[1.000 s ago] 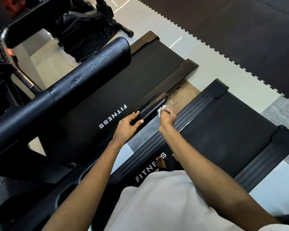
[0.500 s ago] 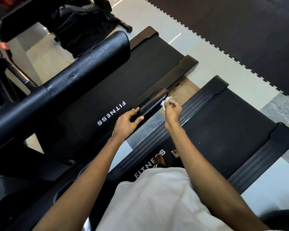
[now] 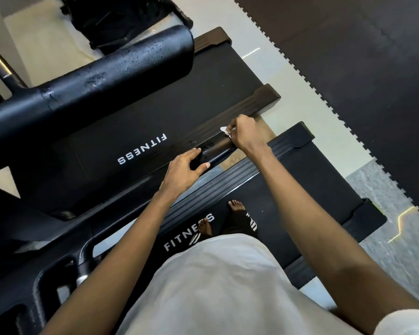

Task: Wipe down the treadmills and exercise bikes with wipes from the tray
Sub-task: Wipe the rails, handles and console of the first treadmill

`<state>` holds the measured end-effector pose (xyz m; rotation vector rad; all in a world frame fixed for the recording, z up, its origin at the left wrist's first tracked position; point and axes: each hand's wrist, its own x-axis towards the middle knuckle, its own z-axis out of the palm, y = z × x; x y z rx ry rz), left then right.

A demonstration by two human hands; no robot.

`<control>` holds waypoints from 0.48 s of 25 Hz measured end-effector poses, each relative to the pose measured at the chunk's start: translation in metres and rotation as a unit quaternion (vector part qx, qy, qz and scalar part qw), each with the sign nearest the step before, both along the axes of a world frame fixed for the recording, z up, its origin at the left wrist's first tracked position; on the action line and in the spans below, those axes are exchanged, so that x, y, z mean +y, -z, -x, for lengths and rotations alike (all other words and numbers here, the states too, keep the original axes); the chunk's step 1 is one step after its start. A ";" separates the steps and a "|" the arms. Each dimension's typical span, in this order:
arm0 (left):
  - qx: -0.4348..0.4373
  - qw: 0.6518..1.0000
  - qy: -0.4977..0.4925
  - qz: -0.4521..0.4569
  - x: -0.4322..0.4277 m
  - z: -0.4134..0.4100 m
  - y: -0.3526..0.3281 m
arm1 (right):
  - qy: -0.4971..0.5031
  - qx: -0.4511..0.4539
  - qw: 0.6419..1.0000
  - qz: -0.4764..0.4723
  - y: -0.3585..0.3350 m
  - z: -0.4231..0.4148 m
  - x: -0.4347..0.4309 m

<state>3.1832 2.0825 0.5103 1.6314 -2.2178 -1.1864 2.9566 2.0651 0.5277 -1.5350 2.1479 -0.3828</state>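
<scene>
I stand on a black treadmill (image 3: 288, 197) marked FITNESS, with a second treadmill (image 3: 155, 112) beside it on the left. A black handrail (image 3: 215, 149) runs between them. My right hand (image 3: 246, 135) grips a small white wipe (image 3: 224, 130) and presses it on the far end of that handrail. My left hand (image 3: 184, 171) rests on the rail's nearer part, fingers nearly straight, thumb under its edge.
A thick black handrail (image 3: 94, 81) of the left treadmill, speckled with droplets, crosses the upper left. A black exercise machine (image 3: 121, 18) stands at the top. Dark interlocking floor mats (image 3: 361, 68) cover the right. My bare feet (image 3: 237, 206) are on the belt.
My right hand has slid the wipe from the side of the handrail's end up onto its tip. The left hand stays on the rail. The view has shifted downward.
</scene>
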 end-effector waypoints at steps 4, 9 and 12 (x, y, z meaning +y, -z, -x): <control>-0.001 0.999 -0.029 -0.013 0.002 0.001 0.005 | -0.188 0.039 0.980 -0.049 -0.010 0.019 -0.012; -0.029 0.993 -0.113 -0.018 0.011 0.026 0.002 | -0.235 -0.028 0.969 -0.075 0.010 0.036 -0.042; -0.043 0.984 -0.174 -0.011 0.020 0.041 0.003 | -0.298 -0.061 0.948 -0.095 0.010 0.042 -0.058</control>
